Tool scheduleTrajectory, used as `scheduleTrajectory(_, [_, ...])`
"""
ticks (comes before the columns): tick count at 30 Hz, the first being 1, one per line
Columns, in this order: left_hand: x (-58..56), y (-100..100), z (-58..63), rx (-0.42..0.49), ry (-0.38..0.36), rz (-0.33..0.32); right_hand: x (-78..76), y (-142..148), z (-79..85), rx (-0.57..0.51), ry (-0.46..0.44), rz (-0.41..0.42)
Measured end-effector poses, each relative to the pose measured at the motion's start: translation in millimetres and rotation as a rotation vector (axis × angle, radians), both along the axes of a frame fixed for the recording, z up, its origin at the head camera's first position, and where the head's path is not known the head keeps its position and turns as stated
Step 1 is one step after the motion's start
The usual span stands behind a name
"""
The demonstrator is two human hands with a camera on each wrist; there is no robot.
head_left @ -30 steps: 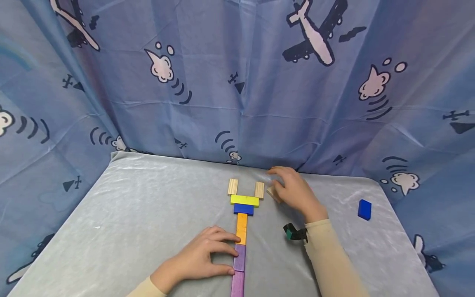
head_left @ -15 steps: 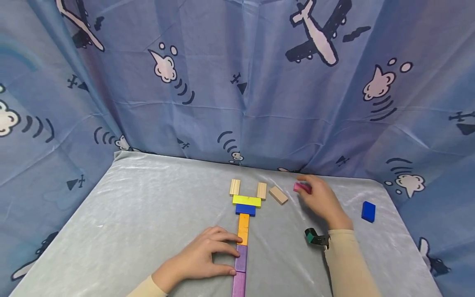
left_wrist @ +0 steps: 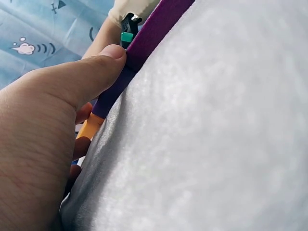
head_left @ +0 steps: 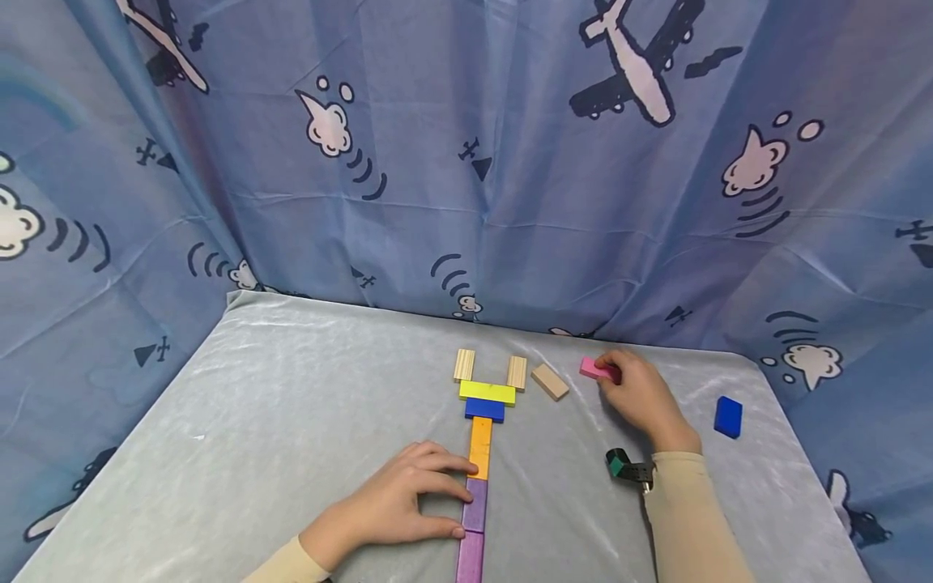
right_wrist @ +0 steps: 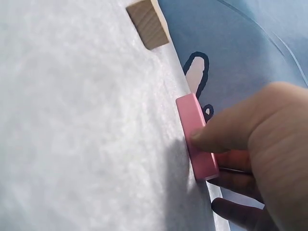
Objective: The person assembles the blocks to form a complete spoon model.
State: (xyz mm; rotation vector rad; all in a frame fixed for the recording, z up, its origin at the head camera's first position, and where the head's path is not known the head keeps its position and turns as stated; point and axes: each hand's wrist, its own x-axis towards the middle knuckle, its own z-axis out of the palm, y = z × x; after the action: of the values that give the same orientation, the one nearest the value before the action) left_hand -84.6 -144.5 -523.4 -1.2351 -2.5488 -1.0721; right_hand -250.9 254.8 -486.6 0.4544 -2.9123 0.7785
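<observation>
My right hand (head_left: 643,397) pinches a pink block (right_wrist: 195,134) between thumb and fingers at the back right of the table. My left hand (head_left: 401,498) rests along a line of blocks, its fingertips touching an orange block (head_left: 479,445), a purple block (head_left: 475,504) and, by the thumb, a magenta-purple block (head_left: 470,557). Beyond the orange one lie a short blue block (head_left: 484,410) and a yellow block (head_left: 487,393) set crosswise. Two striped wooden blocks (head_left: 464,364) stand off the yellow block's far side, one near each end.
A plain wooden block (head_left: 550,381) lies askew between the figure and my right hand. Farther right sits a loose blue block (head_left: 728,416). Grey cloth (head_left: 291,389) covers the table, and a blue curtain (head_left: 408,162) with printed airplanes hangs behind it.
My right hand has moved right from the plain wooden block, leaving it lying askew, and has come to the pink block. My left hand keeps its place on the line.
</observation>
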Motion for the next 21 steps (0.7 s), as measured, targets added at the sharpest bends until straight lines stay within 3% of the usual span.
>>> scheduleTrajectory(21, [-0.1,1.1,1.2,0.001,-0.028,0.002,0.8,1.2,5.5,-0.021,-0.024,0.001])
